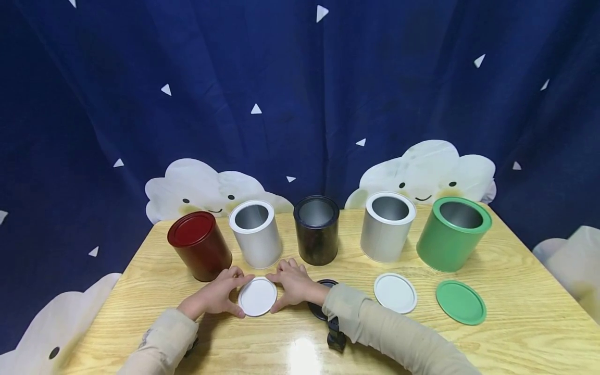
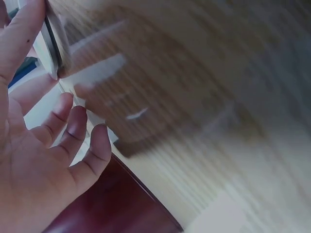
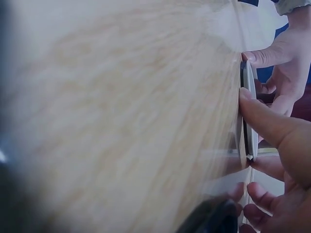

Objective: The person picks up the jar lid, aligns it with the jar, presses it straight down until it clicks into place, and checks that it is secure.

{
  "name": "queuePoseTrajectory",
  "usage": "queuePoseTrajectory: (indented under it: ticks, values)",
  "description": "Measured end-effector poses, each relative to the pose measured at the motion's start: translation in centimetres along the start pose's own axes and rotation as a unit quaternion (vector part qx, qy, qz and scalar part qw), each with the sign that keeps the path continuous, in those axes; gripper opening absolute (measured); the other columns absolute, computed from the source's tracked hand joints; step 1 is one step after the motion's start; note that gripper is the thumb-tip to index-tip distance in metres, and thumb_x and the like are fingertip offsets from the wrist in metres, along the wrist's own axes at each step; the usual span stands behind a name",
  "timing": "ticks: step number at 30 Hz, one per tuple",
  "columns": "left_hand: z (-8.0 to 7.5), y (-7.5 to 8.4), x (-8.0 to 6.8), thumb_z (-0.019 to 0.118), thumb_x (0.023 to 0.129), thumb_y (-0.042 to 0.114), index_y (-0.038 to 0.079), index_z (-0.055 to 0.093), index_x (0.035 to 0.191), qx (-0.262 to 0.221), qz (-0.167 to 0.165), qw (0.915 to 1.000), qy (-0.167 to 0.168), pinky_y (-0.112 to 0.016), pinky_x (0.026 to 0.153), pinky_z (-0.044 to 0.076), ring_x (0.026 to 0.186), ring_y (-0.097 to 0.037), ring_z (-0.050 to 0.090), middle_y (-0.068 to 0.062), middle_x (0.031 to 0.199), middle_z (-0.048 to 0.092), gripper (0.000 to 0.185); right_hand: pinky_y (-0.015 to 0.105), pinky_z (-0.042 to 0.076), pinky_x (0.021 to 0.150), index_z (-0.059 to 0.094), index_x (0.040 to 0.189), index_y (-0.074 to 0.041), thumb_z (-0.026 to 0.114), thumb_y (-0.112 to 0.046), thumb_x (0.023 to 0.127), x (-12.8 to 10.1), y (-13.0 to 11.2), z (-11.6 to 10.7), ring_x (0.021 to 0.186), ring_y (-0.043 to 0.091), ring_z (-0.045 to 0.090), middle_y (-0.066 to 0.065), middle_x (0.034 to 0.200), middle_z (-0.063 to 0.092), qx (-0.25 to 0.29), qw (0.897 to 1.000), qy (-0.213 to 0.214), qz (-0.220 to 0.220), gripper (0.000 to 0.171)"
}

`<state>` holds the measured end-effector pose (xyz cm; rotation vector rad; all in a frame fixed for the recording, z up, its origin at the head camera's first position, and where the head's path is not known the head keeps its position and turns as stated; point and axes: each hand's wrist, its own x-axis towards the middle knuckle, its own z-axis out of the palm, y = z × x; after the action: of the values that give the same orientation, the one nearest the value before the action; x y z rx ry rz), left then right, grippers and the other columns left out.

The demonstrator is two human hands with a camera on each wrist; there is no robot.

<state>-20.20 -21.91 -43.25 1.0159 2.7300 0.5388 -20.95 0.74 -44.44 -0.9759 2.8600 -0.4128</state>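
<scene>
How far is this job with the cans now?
Assuming lids go on: the red can looks done, covered. In hand: a white lid, gripped by left hand and right hand. Remaining: four open cans; black lid, second white lid, green lid lie on the table.

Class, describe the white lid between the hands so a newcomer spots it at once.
Five cans stand along the back of the wooden table. In front of the second can from the left is a round white lid. Unlike the other white lid further right, it has the left hand and right hand at its rim.
</scene>
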Motion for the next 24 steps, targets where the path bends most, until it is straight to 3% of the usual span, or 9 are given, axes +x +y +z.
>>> queuePoseTrajectory:
  ticks: [6, 11, 24]
  values:
    - [-0.09, 0.03, 0.08, 0.082, 0.061, 0.034, -0.002, 0.054, 0.123, 0.026, 0.025, 0.9993, 0.004, -0.031, 0.075, 0.038, 0.088, -0.018, 0.039, 0.000, 0.094, 0.041, 0.076, 0.026, 0.026, 0.067, 0.060, 0.122, -0.022, 0.082, -0.048, 0.055, -0.03, 0.00, -0.08, 0.086, 0.014, 0.034, -0.003, 0.095, 0.043, 0.009, 1.000, 0.003, -0.005, 0.075]
    - [-0.11, -0.01, 0.11, 0.081, 0.061, 0.035, -0.001, 0.055, 0.123, 0.040, 0.022, 0.9990, 0.003, -0.030, 0.073, 0.039, 0.087, -0.016, 0.040, 0.000, 0.095, 0.042, 0.077, 0.026, 0.026, 0.067, 0.060, 0.122, -0.022, 0.082, -0.047, 0.055, 0.02, 0.11, 0.10, 0.086, 0.014, 0.034, -0.003, 0.095, 0.044, 0.011, 1.000, 0.009, -0.011, 0.075]
    - [-0.37, -0.34, -0.37, 0.078, 0.064, 0.041, 0.000, 0.051, 0.127, 0.000, 0.017, 0.9998, 0.007, -0.033, 0.079, 0.040, 0.091, -0.016, 0.042, 0.000, 0.100, 0.044, 0.080, 0.025, 0.028, 0.069, 0.058, 0.123, -0.017, 0.082, -0.045, 0.057, -0.14, 0.41, -0.36, 0.087, 0.015, 0.036, 0.000, 0.099, 0.047, 0.040, 0.998, 0.015, -0.040, 0.075]
